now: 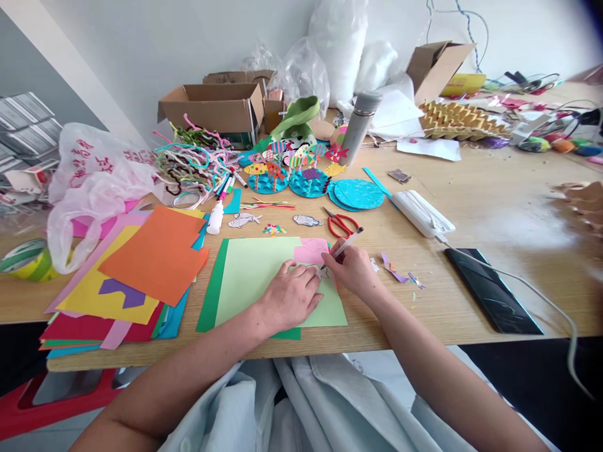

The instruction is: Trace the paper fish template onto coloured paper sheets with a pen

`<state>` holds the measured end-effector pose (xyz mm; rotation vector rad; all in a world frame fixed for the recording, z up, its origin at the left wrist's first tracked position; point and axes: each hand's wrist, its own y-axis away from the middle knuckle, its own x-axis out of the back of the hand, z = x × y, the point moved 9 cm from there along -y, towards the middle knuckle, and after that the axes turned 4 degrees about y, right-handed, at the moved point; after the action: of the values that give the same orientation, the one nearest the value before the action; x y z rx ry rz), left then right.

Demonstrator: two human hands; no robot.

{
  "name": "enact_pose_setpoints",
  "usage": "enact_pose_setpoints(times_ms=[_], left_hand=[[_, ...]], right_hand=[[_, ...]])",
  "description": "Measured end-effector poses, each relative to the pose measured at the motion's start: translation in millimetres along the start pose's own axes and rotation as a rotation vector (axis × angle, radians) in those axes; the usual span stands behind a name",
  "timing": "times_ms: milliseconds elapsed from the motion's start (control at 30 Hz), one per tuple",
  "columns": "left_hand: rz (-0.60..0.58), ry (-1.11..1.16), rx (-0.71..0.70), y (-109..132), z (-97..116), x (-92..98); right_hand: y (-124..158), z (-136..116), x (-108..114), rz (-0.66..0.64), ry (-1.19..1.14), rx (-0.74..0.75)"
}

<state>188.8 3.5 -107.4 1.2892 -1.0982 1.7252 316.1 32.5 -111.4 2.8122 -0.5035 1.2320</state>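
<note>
My left hand (291, 295) lies flat, fingers stretched over a pale green sheet (252, 270). Its fingertips press on a small white fish cutout (323, 272), partly covered by the fingers. Between the fingers of my right hand (353, 271) is a pen (347, 243), its tip down by the cutout. Beneath both hands' fingers sits a pink piece of paper (309, 249) with faint drawn lines. A dark green sheet (210, 311) shows under the pale one. Beyond the paper lie two more fish cutouts, one left (244, 220) and one right (307, 220), and red-handled scissors (342, 224).
Coloured paper (155, 254) is stacked at left, near a white glue bottle (215, 218). Pipe cleaners (193, 163), decorated fish pieces (301, 157) and blue discs (360, 193) stand behind. A grey flask (362, 125), power bank (421, 212) and phone (492, 289) are at right.
</note>
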Motion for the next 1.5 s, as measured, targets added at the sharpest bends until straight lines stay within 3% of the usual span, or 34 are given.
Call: enact_pose_setpoints(times_ms=[1500], left_hand=[[-0.023,-0.022,0.052,-6,-1,-2.2]], right_hand=[[1,19,14,0.157,-0.003,-0.078]])
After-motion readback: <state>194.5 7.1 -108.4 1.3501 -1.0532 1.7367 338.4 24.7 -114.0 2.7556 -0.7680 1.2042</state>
